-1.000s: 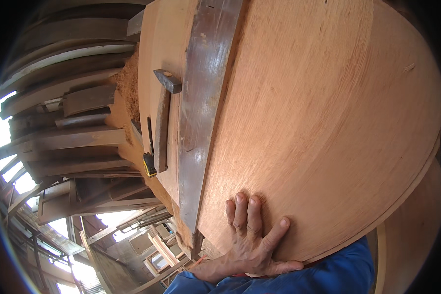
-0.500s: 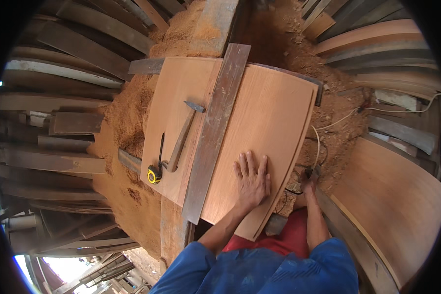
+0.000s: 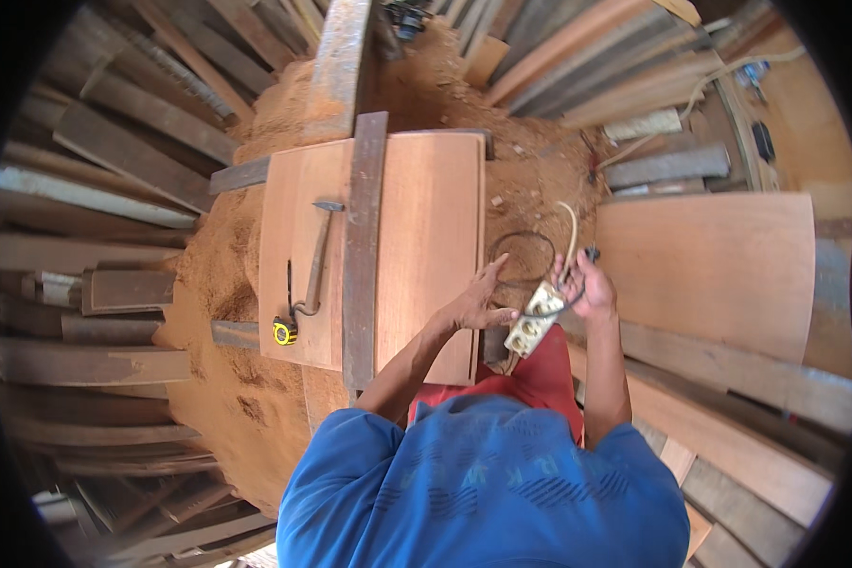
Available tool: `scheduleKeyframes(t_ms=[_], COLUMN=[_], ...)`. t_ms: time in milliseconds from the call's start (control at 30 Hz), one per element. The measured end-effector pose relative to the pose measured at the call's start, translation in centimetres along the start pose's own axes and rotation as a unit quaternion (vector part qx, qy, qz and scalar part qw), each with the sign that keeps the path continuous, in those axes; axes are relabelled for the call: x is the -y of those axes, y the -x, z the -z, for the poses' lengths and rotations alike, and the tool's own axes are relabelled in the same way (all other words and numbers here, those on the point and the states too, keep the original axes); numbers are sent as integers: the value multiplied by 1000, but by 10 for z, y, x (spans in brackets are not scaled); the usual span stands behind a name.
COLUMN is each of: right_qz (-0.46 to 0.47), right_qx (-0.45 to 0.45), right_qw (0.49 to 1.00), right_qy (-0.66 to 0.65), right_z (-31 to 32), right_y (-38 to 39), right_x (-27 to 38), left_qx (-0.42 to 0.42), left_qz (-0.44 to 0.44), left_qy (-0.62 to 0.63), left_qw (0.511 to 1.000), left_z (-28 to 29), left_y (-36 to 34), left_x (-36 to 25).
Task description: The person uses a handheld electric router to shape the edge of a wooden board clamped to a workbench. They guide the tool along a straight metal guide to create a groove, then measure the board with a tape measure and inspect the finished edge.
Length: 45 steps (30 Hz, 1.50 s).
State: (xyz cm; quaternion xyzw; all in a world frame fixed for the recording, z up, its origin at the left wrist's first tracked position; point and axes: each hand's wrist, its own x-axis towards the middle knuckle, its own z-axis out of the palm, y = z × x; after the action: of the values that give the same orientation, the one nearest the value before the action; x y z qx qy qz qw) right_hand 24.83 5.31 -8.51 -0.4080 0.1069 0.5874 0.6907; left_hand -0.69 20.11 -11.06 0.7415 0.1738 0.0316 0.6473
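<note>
A white power strip [image 3: 534,322] with several sockets hangs tilted over my lap. Its upper end and a pale cord [image 3: 574,227] are in my right hand [image 3: 592,287], whose fingers are closed. A black plug [image 3: 593,254] pokes out beside those fingers, and a black cable [image 3: 525,235] loops around there. My left hand [image 3: 481,301] is open at the right edge of the wooden panel [image 3: 431,246], thumb close to the strip; whether it touches cannot be told. On the panel lie a dark wooden straightedge board [image 3: 363,246], a hammer [image 3: 320,256] and a yellow-black tape measure [image 3: 285,330].
Sawdust [image 3: 218,364] covers the ground left of the panel. Stacked planks [image 3: 85,364] line the left side. Another broad wooden panel [image 3: 710,265] stands at the right, with long boards [image 3: 729,426] below it. A thick beam [image 3: 339,71] extends beyond the work panel.
My left hand has lifted off the panel and moved right toward the power strip. My right hand has raised the strip and cord into clear view. The view has shifted.
</note>
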Motion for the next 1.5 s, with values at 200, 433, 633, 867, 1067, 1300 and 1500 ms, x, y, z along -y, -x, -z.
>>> scheduleKeyframes(t_ms=[200,433,633,867,1067,1300,1500], right_qz=[-12,-17,195,244,257,291,263], right_qx=[13,48,-128,-40,-109,-137,-127], right_qw=[999,998,955,802,677,593,591], right_qy=[-38,-24,184,543,681,738,752], right_z=[-31,-12,-41,-38,-44,-65,-61], right_y=[19,42,104,158,151,129,113], right_x=[16,15,49,44,29,30,29], left_qx=[200,334,158,-14,-53,-47,-90], left_qz=[14,144,111,137,122,132,90], left_qy=[304,525,550,629,513,413,266], left_qw=[931,769,813,765,848,900,956], left_z=[-44,-62,-90,-78,-62,-69,-77], left_y=[-23,-38,-58,-104,-110,-106,-106], left_x=[-19,-33,-21,-48,-59,-69,-59])
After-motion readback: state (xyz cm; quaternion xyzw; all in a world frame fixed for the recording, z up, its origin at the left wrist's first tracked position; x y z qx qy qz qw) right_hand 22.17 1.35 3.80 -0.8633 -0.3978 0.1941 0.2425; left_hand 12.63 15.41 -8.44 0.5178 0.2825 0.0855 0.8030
